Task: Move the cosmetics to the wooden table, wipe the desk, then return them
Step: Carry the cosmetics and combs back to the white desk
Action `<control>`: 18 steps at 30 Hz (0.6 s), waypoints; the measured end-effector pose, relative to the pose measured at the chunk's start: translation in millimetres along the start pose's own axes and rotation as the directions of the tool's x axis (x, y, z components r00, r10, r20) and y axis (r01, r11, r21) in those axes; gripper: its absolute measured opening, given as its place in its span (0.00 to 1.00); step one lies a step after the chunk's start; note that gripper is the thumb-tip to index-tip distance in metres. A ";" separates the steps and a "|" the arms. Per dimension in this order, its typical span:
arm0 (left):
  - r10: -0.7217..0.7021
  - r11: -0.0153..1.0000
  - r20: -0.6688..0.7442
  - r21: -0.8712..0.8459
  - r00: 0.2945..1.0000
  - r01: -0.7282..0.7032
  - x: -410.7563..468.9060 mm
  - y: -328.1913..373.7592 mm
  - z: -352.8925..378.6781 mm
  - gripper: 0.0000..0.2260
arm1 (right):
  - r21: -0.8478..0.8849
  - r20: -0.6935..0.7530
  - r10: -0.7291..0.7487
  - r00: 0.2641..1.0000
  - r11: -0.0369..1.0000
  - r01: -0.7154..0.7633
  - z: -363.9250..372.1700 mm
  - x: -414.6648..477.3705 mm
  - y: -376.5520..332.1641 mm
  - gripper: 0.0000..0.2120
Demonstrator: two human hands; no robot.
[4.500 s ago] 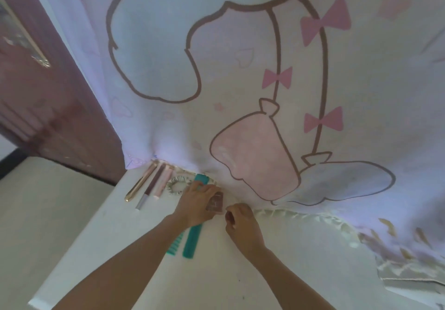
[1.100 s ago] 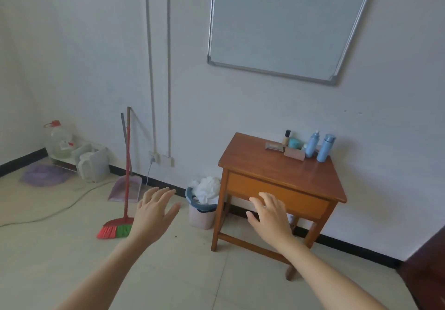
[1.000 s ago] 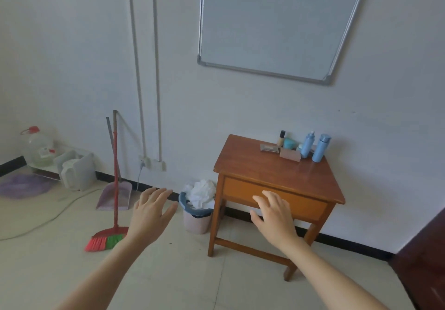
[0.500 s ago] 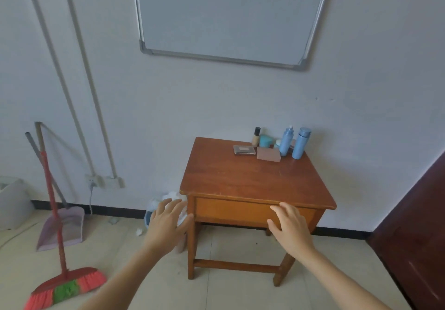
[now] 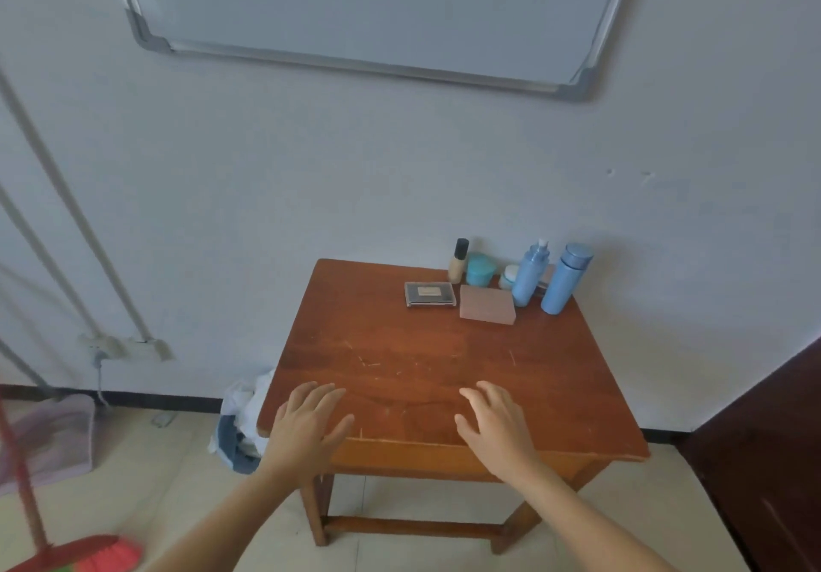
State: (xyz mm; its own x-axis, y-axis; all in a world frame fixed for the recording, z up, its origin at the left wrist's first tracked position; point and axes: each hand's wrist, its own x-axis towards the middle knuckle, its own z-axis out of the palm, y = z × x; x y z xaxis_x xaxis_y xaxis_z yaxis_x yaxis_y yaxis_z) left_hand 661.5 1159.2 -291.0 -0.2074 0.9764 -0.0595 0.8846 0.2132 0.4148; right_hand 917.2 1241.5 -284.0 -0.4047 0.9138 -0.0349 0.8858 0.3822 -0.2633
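Observation:
A wooden table stands against the white wall. At its back right are a foundation bottle, a teal jar, a small white jar, a blue spray bottle, a blue capped bottle, a dark flat palette and a pink flat box. My left hand and my right hand hover over the table's front edge, fingers spread, holding nothing.
A bin with white waste sits left of the table. A red broom and a dustpan lie at the lower left. A dark brown door is at the right. A whiteboard hangs above.
The view has closed in on the wooden table, which now fills the middle. Both empty hands have come forward from in front of the drawer to above the tabletop's front edge.

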 end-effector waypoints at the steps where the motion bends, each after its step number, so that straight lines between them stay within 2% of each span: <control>1: 0.007 1.000 0.002 -0.005 1.000 -0.007 15.8 -0.7 1.2 0.22 | 0.004 0.006 0.016 1.000 1.000 -0.016 1.6 10.9 3.1 0.21; 8: 0.101 0.994 -0.002 -0.036 0.995 -0.101 134.5 2.5 -0.6 0.21 | -0.036 0.015 0.136 0.991 0.990 -0.136 -7.7 99.6 16.8 0.21; 13: 0.193 0.981 0.092 -0.046 0.977 -0.189 199.5 23.3 7.5 0.22 | -0.041 0.026 0.231 0.973 0.972 -0.230 -13.8 143.6 28.8 0.22; 18: 0.238 0.971 0.191 -0.046 0.952 -0.234 233.8 39.5 27.9 0.22 | -0.047 0.104 0.300 0.948 0.954 -0.297 -5.2 158.0 52.7 0.24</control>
State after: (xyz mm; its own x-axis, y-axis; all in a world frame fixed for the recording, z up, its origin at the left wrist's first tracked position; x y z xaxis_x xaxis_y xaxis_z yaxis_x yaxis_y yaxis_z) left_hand 659.5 1396.8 -313.9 0.0928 0.9870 -0.1310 0.8883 -0.0226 0.4588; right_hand 901.1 1406.8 -298.4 -0.1414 0.9668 -0.2127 0.9756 0.0996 -0.1958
